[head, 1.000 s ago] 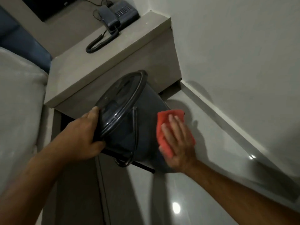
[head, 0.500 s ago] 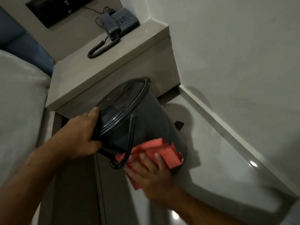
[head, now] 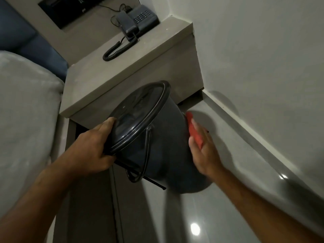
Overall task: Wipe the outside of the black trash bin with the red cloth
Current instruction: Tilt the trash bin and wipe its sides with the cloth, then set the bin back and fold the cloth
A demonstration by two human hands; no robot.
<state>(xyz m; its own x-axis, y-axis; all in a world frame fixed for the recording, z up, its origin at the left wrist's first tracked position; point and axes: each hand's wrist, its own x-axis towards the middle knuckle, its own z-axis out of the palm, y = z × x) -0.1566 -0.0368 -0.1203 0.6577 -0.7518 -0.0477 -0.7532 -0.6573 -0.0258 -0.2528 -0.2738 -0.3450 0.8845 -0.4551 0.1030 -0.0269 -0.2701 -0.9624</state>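
Black trash bin (head: 163,137), lidded, tilted off the floor (head: 228,172) with the lid facing up and to the left, in front of a grey bedside cabinet (head: 133,67). Thin wire handle (head: 147,151) hanging loose down the near side. Left hand (head: 94,148) curled around the lid rim at its lower left edge, thumb over the top, fingers wrapped under, gripping firmly. Right hand (head: 203,148) flat and nearly fully open against the bin's right wall, fingers extended, pressing the red cloth (head: 193,132) onto the plastic; only a narrow strip of cloth visible between palm and bin, slightly blurred. Dark corded telephone (head: 138,20) on top of the cabinet, coiled cord (head: 115,50) trailing toward the front edge. Grey bedding (head: 24,111) to the left, pale wall (head: 263,58) to the right, skirting board along its base.
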